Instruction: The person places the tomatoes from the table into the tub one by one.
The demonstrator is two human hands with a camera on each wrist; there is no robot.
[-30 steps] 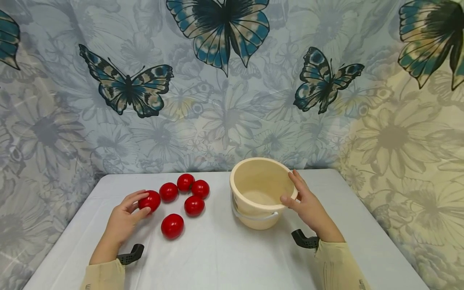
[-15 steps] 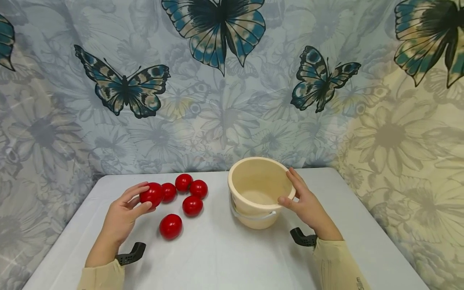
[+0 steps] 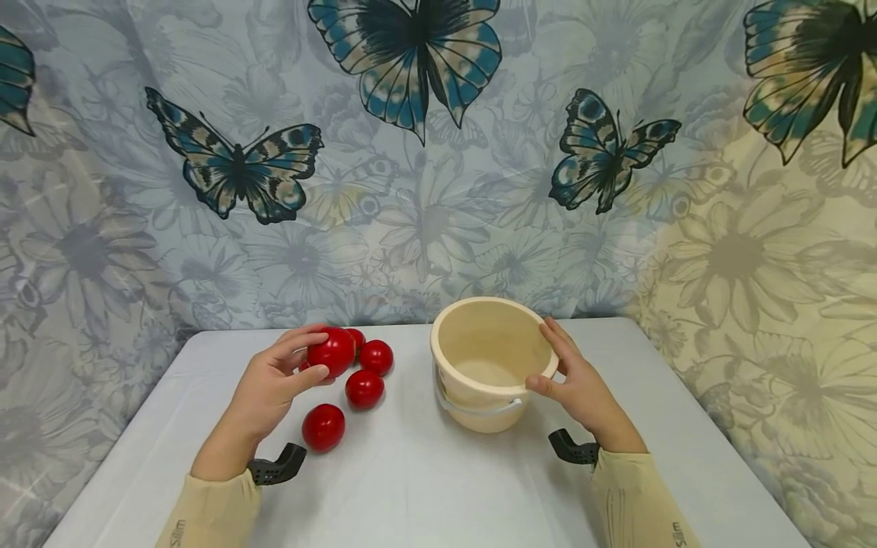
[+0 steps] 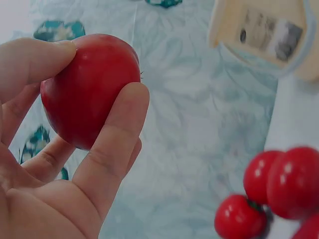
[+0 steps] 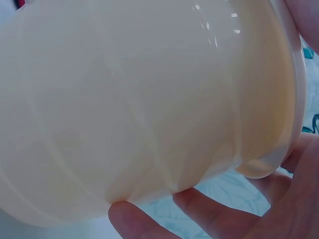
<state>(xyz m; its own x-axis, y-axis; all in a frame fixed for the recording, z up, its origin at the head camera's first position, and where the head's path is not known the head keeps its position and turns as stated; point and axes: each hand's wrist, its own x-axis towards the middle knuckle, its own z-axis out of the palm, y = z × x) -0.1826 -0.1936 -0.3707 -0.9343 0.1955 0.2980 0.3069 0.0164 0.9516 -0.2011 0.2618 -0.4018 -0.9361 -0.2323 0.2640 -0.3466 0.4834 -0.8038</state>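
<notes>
My left hand (image 3: pixel 274 380) holds a red tomato (image 3: pixel 332 352) between thumb and fingers, above the tabletop at the left. The left wrist view shows this tomato (image 4: pixel 94 89) up close, with fingers on both sides of it. Several more tomatoes lie near it, among them one in front (image 3: pixel 323 428) and one to the right (image 3: pixel 365 390); those behind are partly hidden. A cream bucket (image 3: pixel 479 411) stands upright to the right, its mouth facing up and nothing visible inside. My right hand (image 3: pixel 582 392) grips its right side at the rim, fingers against the outer wall (image 5: pixel 124 99).
A white-covered table (image 3: pixel 425 487) bears everything. Its back edge meets a butterfly-print cloth (image 3: pixel 438 228), which also hangs at both sides. The bucket's pale handle (image 3: pixel 479 411) hangs down at its front. Each wrist wears a black camera mount (image 3: pixel 277 466).
My left hand has lifted the leftmost tomato and carried it to the right, over the back tomatoes. The right hand and the bucket stay in place.
</notes>
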